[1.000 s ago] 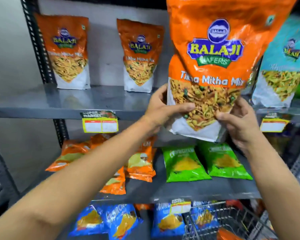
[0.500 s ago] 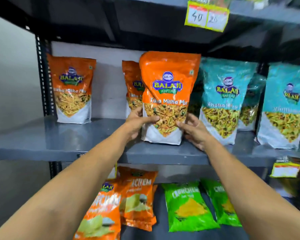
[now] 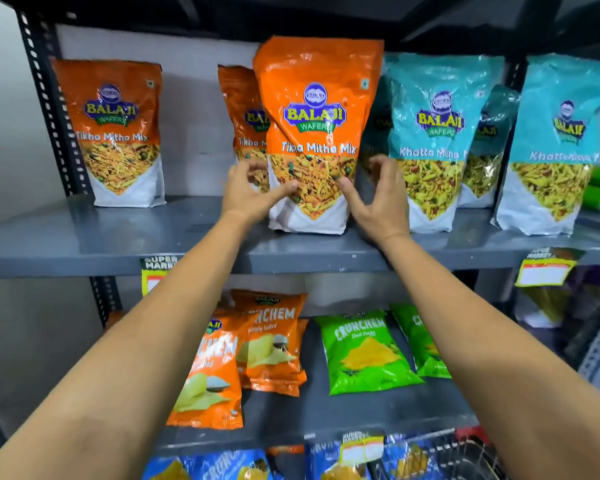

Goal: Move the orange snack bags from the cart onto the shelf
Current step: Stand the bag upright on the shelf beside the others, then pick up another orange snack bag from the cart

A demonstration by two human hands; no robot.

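Note:
An orange snack bag (image 3: 316, 133), labelled Tikha Mitha Mix, stands upright on the grey shelf (image 3: 101, 244), near its front edge. My left hand (image 3: 250, 194) is at the bag's lower left and my right hand (image 3: 378, 199) at its lower right. Both thumbs touch the bag's front, while the fingers are spread and off its sides. A second orange bag (image 3: 241, 123) stands right behind it, half hidden. A third orange bag (image 3: 115, 133) stands at the far left of the shelf. The wire cart (image 3: 447, 455) shows at the bottom right.
Teal Khatta Mitha bags (image 3: 437, 133) stand close on the right of the same shelf. The lower shelf holds orange chip bags (image 3: 271, 344) and green chip bags (image 3: 364, 351); blue bags (image 3: 222, 465) lie below. A black perforated upright (image 3: 49, 109) bounds the left. Another shelf hangs overhead.
The orange bag has come down from in front of my head onto the shelf, in front of the second bag. My fingers have spread away from its sides.

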